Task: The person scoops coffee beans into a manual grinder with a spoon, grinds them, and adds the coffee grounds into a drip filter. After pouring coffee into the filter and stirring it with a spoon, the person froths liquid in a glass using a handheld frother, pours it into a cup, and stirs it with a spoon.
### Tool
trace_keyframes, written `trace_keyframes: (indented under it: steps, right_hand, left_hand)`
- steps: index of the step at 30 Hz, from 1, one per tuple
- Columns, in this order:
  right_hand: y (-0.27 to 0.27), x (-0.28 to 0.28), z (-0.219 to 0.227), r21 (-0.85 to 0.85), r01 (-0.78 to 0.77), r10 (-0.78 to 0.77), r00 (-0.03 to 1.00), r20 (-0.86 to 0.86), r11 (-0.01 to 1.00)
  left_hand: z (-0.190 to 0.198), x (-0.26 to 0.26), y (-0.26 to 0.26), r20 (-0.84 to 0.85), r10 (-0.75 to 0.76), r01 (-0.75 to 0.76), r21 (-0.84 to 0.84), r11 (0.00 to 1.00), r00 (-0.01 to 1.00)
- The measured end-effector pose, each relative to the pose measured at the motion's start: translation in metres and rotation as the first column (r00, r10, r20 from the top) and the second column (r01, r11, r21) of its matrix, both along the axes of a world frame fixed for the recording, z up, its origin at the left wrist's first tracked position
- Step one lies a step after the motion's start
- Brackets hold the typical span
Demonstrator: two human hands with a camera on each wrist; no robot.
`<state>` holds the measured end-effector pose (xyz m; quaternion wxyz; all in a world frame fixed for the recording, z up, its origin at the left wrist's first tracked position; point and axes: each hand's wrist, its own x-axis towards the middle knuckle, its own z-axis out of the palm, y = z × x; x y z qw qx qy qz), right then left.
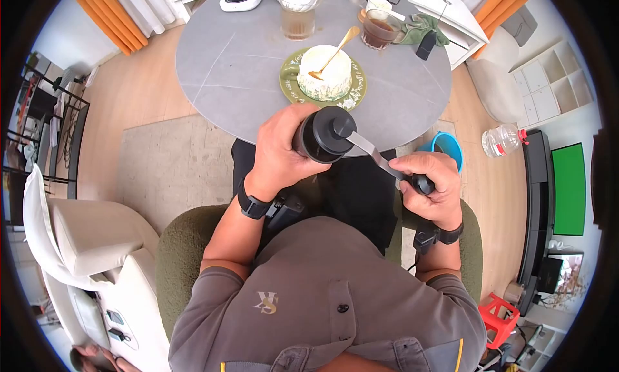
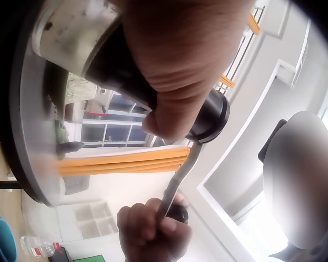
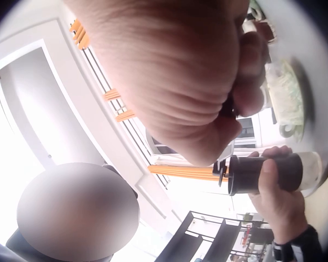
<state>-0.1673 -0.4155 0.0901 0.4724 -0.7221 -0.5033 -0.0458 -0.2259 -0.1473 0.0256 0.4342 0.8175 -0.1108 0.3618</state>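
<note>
My left hand [image 1: 278, 146] wraps round the black body of a hand coffee grinder [image 1: 316, 140], held at the near edge of the table. In the left wrist view its clear lower jar [image 2: 71, 33] shows below the hand. A metal crank arm [image 1: 374, 154] runs from the grinder's lid toward the right. At its end my right hand [image 1: 437, 178] grips the black knob [image 1: 422, 183] between thumb and fingers. Just beyond the grinder, a white patterned cup [image 1: 316, 54] sits on a green saucer [image 1: 361, 81], a gold spoon [image 1: 338, 49] lying across its top.
On the grey round table [image 1: 225, 75] stand a glass with a strainer [image 1: 298, 23], a glass of brown liquid [image 1: 379, 36] and a white scale [image 1: 242, 1]. A green cloth [image 1: 419, 29] lies at the right. A blue bucket [image 1: 454, 149] is below the table's right edge.
</note>
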Motion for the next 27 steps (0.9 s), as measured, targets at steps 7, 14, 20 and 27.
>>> trace_keyframes:
  steps: [7,14,20,27]
  right_hand:
    - [-0.006,0.001,-0.003,0.006,-0.008,0.008,0.999,-0.034,1.0]
    - [-0.012,-0.003,-0.021,0.091,0.053,-0.013,0.92,-0.391,0.994]
    - [-0.002,-0.005,-0.028,0.12,0.086,-0.009,0.848,-0.53,0.989]
    - [-0.003,-0.001,-0.016,-0.019,0.047,-0.05,0.963,-0.264,0.999]
  left_hand:
    - [0.009,-0.002,-0.003,-0.141,-0.058,0.046,-0.087,0.995,0.988]
    - [0.014,-0.003,-0.006,-0.164,-0.075,0.049,-0.156,0.987,0.984]
    - [0.017,-0.005,-0.008,-0.209,-0.065,0.028,-0.172,0.985,0.976]
    - [0.022,-0.008,-0.004,-0.236,-0.102,0.069,-0.143,0.987,0.966]
